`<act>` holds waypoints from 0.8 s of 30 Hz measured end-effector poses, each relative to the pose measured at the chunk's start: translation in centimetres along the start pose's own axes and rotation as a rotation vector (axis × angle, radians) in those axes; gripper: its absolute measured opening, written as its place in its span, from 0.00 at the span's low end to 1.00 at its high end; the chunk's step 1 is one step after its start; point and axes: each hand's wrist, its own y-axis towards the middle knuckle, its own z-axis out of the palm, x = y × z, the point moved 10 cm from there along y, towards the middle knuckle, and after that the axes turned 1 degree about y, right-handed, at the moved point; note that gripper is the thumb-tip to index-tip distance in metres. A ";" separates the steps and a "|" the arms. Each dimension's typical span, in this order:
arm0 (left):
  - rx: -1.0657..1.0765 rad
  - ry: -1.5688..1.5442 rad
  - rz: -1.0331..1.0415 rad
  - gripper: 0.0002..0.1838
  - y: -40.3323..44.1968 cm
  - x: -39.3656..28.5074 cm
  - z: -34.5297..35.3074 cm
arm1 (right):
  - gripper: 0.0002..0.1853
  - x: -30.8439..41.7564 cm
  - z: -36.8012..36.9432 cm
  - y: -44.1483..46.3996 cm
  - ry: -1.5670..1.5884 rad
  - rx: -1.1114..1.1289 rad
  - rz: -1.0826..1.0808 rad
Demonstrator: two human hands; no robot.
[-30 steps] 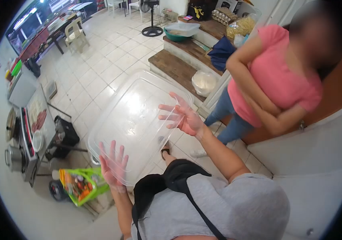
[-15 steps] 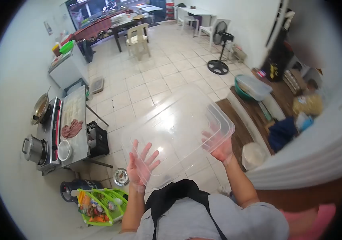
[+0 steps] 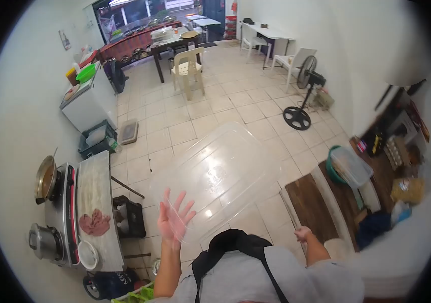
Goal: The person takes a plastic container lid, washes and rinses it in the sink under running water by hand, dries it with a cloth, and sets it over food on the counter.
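Observation:
A large clear plastic lid (image 3: 220, 174) with rounded corners and shallow ridges is tilted in front of me, the floor tiles showing through it. My left hand (image 3: 176, 217) holds it at its near left corner, fingers spread against the plastic. My right hand (image 3: 304, 234) is away from the lid, low on the right beside the wooden steps (image 3: 310, 202). Its fingers look curled in; what they hold, if anything, I cannot make out.
At left, a table (image 3: 94, 184) bears a pinkish cloth (image 3: 94, 222) and a white bowl (image 3: 88, 255), beside a gas stove (image 3: 65, 212) with a pot (image 3: 44, 241) and pan (image 3: 46, 178). A black fan (image 3: 297, 117) stands ahead; a covered tub (image 3: 352, 168) sits on the steps.
My right hand has come off the clear plastic and moved down and right. My left hand still holds the lid. The deeper rim on its right side no longer shows, and the view has shifted.

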 end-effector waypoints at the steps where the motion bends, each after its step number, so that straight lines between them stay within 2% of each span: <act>1: 0.014 0.003 0.001 0.32 2.9 -1.0 0.1 | 0.14 -0.5 -0.4 0.9 0.142 -0.012 0.065; 2: 0.027 0.006 0.003 0.32 5.7 -1.9 0.2 | 0.11 -1.1 -0.6 1.7 0.283 -0.023 0.132; 4: 0.033 -0.038 0.010 0.32 11.7 -3.2 -0.6 | 0.16 -1.4 -0.7 6.1 0.116 -0.044 0.101; 5: 0.054 -0.083 0.005 0.32 14.6 -3.9 -0.8 | 0.14 -0.7 -0.8 7.8 0.047 -0.017 0.106; 8: 0.023 -0.060 0.051 0.32 23.2 -6.3 -1.8 | 0.10 5.9 -2.0 14.5 0.013 0.188 0.073; 9: 0.016 -0.063 0.060 0.32 26.3 -7.1 -2.2 | 0.09 8.8 -2.9 17.4 0.082 0.248 0.065; 10: 0.024 -0.063 0.076 0.32 29.0 -8.2 -2.5 | 0.04 11.1 -3.8 17.3 0.531 0.264 0.307; 12: 0.028 -0.063 0.111 0.32 34.7 -10.5 -2.7 | 0.17 17.6 -7.0 28.7 -0.507 0.224 0.096; 14: 0.007 -0.052 0.175 0.32 40.2 -13.7 -2.5 | 0.09 28.3 -10.4 38.1 -0.246 0.057 -0.233; 15: 0.012 -0.045 0.188 0.32 43.2 -15.3 -2.3 | 0.12 37.0 -13.0 35.8 -0.091 0.120 0.006; 16: -0.011 -0.032 0.227 0.32 45.5 -16.8 -2.7 | 0.11 47.1 -16.2 34.2 -0.104 0.002 -0.138; 19: -0.058 -0.057 0.303 0.31 51.7 -21.0 -3.9 | 0.05 71.6 -18.6 37.1 -0.354 -0.029 -0.437; 20: -0.069 -0.091 0.334 0.31 53.8 -22.5 -4.4 | 0.07 80.7 -15.9 37.6 -1.059 -0.180 -1.016; 21: -0.074 -0.096 0.345 0.31 56.0 -23.7 -5.1 | 0.12 86.6 -14.3 38.8 -1.097 -0.510 -1.718; 22: -0.068 -0.121 0.371 0.31 58.0 -25.3 -5.9 | 0.14 93.4 -14.9 38.9 -0.840 -0.196 -1.409; 23: -0.059 -0.144 0.397 0.31 60.3 -26.9 -6.8 | 0.17 99.9 -16.0 38.0 -0.349 0.068 -1.048; 24: -0.061 -0.144 0.408 0.31 62.6 -28.6 -8.0 | 0.20 106.1 -17.3 34.7 0.033 0.102 -0.750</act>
